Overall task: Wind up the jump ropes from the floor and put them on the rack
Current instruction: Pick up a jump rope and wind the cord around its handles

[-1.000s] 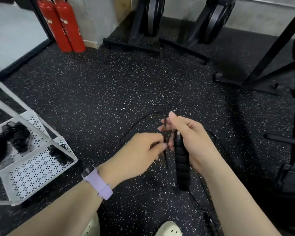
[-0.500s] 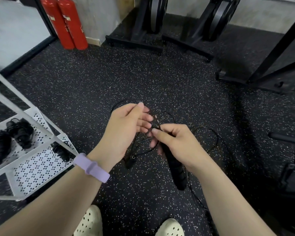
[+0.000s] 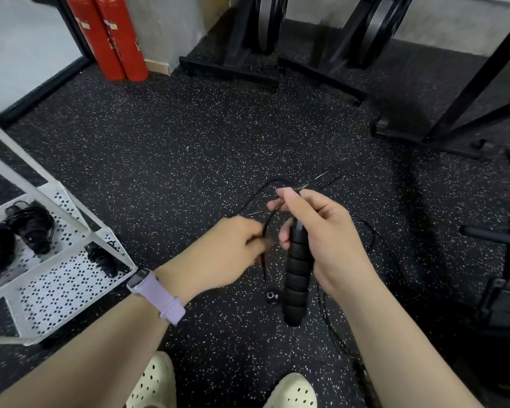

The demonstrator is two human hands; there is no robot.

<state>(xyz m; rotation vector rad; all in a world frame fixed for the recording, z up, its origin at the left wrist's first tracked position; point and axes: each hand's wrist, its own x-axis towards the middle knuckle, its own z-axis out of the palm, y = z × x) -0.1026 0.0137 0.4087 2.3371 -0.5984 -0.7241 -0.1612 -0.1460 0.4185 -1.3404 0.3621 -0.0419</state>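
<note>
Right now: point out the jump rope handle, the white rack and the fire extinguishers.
jump rope handle (image 3: 296,278), head view, on the ribbed black grip below the right hand.
white rack (image 3: 65,278), head view, on a bare part of the perforated shelf.
fire extinguishers (image 3: 117,39), head view, on the right red cylinder's body.

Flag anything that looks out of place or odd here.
Nothing looks damaged. The jump rope's cord trails loose over the floor while the right hand grips its handle; wound ropes sit on the rack.
</note>
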